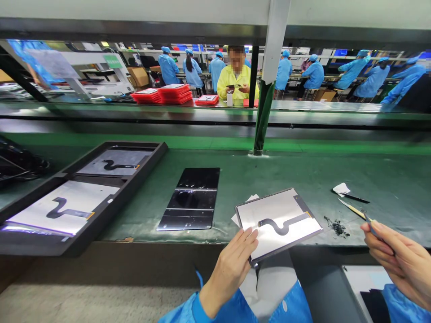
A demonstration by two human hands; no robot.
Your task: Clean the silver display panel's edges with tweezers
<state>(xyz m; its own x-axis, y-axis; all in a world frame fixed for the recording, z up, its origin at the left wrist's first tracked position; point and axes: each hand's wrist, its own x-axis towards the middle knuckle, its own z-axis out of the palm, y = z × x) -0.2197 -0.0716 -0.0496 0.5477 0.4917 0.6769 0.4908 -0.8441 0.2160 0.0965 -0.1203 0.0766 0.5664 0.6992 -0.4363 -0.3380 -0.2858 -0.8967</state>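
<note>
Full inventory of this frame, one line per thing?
display panel: 1, silver with black flex cable, held over the bench's near edge
black glass panel: 1, glossy black, flat on bench, centre
black tray: 1, left, holding 2 silver panels
tweezers: 1, pale, in right hand
black pen-like tool: 1, bench, right
black scraps: small pile, right of held panel
red trays: stacks, far bench
workers: several in blue, one in yellow, background
left hand: grips display panel's near-left corner
right hand: holds tweezers
</note>
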